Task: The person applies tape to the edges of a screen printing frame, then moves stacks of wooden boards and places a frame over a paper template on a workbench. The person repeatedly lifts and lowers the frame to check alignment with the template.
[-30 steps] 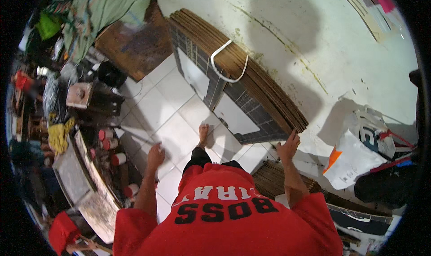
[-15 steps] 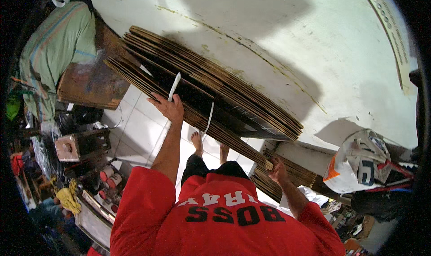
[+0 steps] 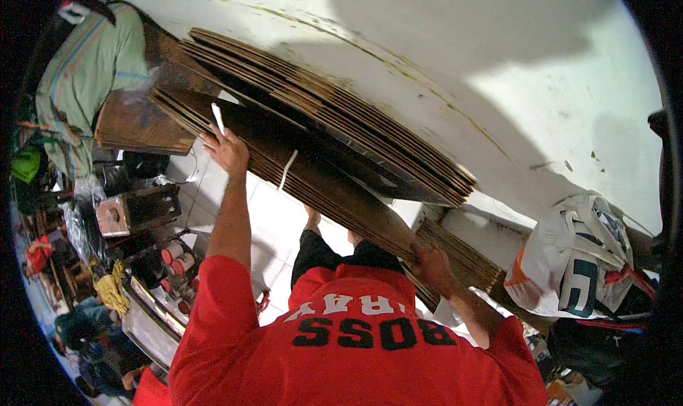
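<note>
A long bundle of flat brown sheets (image 3: 334, 185), which look like cardboard, slants across the space in front of my legs. My left hand (image 3: 228, 152) grips its upper-left edge, beside an upright white strap end (image 3: 218, 118). At the bundle's lower-right end, my right hand (image 3: 432, 267) is closed on the edge, its fingertips partly in shadow. Another white strap piece (image 3: 287, 170) crosses the middle of the bundle. Just beyond it, a second stack of brown sheets (image 3: 341, 111) leans against the wall.
More brown sheets (image 3: 462, 253) lie low at the right, next to a white bag (image 3: 569, 264). To the left are a green sack (image 3: 82, 86), a brown board (image 3: 142, 121), a wooden box (image 3: 121, 214) and cluttered tools and jars (image 3: 174, 260). White floor tiles (image 3: 267, 214) show below the bundle.
The held bundle has tipped, so more of its broad upper face shows. My left hand and the white straps have shifted left in view; my right hand has moved slightly left.
</note>
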The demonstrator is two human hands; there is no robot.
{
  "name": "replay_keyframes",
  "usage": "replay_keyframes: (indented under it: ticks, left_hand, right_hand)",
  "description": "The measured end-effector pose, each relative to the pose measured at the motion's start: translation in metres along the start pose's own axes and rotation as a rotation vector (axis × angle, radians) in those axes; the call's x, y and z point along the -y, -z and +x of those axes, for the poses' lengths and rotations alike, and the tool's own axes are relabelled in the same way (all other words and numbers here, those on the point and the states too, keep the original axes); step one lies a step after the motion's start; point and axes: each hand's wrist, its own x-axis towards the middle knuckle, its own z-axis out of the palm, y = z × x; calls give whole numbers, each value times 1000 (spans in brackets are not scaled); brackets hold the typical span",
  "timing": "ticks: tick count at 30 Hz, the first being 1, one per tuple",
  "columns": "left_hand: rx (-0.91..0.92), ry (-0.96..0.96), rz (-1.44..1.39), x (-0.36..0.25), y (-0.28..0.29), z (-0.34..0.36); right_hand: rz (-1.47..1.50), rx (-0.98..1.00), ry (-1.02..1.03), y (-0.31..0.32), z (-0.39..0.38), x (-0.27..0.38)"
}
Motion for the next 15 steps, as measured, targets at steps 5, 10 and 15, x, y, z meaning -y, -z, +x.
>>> replay_keyframes:
  ticks: [5, 10, 15]
  left_hand:
    - [27, -44, 40, -23, 6, -7]
    - [177, 78, 18, -59, 15, -3]
    - [133, 38, -6, -62, 10, 5]
  right_hand:
    - [44, -140, 34, -53, -44, -60]
    - [-22, -98, -413, -110, -89, -139]
    - [173, 113, -482, -87, -115, -139]
